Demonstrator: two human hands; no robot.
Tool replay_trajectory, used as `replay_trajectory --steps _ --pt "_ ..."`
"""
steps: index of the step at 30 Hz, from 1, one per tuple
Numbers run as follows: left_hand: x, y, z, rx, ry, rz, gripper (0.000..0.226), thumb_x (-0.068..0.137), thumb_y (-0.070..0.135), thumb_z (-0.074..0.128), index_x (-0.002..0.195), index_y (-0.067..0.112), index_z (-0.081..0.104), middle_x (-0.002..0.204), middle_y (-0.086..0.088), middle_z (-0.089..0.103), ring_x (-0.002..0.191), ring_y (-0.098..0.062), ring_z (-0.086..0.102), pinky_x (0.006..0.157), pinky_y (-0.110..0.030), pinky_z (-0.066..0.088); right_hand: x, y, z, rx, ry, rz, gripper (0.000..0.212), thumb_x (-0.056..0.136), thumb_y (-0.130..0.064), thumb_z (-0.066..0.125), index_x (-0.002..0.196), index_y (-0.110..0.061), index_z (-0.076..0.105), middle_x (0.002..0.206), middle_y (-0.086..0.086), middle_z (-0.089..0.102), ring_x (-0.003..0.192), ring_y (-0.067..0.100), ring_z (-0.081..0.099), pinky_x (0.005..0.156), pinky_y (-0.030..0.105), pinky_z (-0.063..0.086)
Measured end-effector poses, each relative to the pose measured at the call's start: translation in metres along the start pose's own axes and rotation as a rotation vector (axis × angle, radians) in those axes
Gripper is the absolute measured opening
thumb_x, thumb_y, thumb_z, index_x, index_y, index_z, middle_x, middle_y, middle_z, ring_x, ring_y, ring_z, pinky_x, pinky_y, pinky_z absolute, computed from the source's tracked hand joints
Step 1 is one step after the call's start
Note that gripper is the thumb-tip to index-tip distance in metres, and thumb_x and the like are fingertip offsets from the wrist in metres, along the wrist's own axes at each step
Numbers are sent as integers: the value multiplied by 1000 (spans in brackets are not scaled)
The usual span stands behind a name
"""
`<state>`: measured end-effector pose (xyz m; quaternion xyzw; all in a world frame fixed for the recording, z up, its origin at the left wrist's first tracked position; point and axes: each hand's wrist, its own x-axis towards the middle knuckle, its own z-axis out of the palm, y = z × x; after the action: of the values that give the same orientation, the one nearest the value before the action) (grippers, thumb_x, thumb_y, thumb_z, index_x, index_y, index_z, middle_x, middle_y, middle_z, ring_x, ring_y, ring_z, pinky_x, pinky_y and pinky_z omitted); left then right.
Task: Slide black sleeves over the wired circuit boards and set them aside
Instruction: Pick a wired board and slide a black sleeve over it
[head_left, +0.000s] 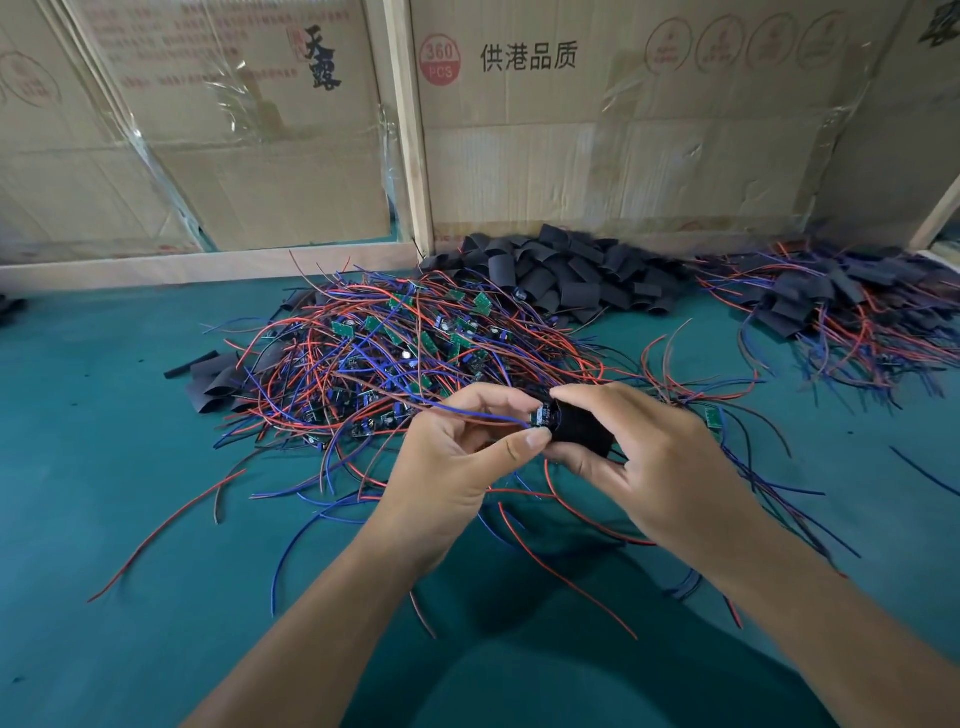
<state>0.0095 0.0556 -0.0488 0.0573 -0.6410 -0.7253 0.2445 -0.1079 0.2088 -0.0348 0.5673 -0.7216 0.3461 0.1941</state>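
My left hand (462, 457) pinches a small circuit board (542, 415) by its end, its red and blue wires running left over my fingers. My right hand (654, 457) grips a black sleeve (584, 431), whose open mouth sits around the board's far end. Most of the board is hidden inside the sleeve. Both hands hover over the green table (130, 519). A tangled pile of bare wired boards (395, 353) lies just beyond my hands.
A heap of loose black sleeves (566, 275) lies at the back centre. Sleeved boards with wires (841, 312) are piled at the far right. A few flat sleeves (213, 379) lie left of the wire pile. Cardboard boxes (597, 130) and a wooden frame (410, 130) wall the back.
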Motion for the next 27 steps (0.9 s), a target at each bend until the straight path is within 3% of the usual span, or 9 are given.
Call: replay_trajectory --steps 3,7,12,19,27 --pt "0 1 2 17 13 -8 12 81 25 78 92 22 76 86 -2 72 76 -12 64 72 -21 51 1 0 0 -2 6 -22 44 89 -38 66 114 -2 69 102 6 72 90 24 71 73 39 57" --pt "-1 1 3 22 4 -5 11 85 11 74 89 21 77 82 -1 72 73 -9 64 69 -16 49 0 3 0 -30 -13 -51 43 87 -33 70 114 1 69 101 9 72 89 27 71 73 40 58" --pt "0 2 -1 45 12 -9 10 85 7 74 86 17 76 81 -2 73 74 -11 67 73 -21 53 0 2 1 -26 -58 -67 44 85 -30 71 119 -2 68 102 8 72 90 29 70 71 42 58" --pt "1 2 -3 109 14 -15 6 82 16 77 80 22 77 80 -1 74 74 -11 67 75 -24 56 -2 6 1 3 -120 -55 50 76 -7 84 123 -4 65 107 8 70 93 28 69 73 42 58" --pt "1 1 -4 81 33 -69 2 79 16 77 78 18 78 71 -7 69 67 -17 62 68 -24 53 -1 2 -2 -3 -142 -77 51 78 -7 83 125 -1 65 111 10 71 99 30 70 78 45 58"
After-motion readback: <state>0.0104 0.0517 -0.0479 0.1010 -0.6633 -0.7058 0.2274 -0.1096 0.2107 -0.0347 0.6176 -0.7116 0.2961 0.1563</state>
